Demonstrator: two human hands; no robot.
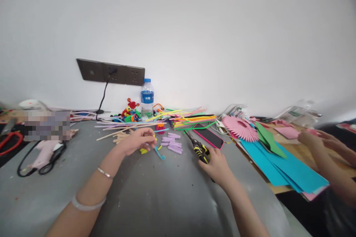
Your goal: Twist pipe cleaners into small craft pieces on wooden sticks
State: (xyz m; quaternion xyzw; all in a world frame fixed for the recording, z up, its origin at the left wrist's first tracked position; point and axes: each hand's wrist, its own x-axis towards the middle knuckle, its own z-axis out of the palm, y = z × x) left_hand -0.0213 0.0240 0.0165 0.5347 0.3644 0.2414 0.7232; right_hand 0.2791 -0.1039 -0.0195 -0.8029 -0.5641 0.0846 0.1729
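Observation:
My left hand [139, 141] is closed in a pinch on a short blue pipe cleaner [159, 153], whose lower end curls into a small loop. Bits of yellow pipe cleaner [144, 151] show beneath and beside these fingers. To the right, my right hand [218, 166] is wrapped around the black and yellow handles of a pair of pliers [200, 150], whose jaws point away from me toward the back of the table. Between both hands lie several short lilac pipe cleaner pieces [171, 143]. Beige pieces [121, 136] lie partly behind my left hand.
Colourful pipe cleaners [191, 120] lie along the wall beside a water bottle [147, 100]. A phone [209, 136] sits past the pliers. At left is a pink glue gun [44, 153] with its cord. On the right are blue paper sheets [289, 166] and a co-worker's hands [314, 140].

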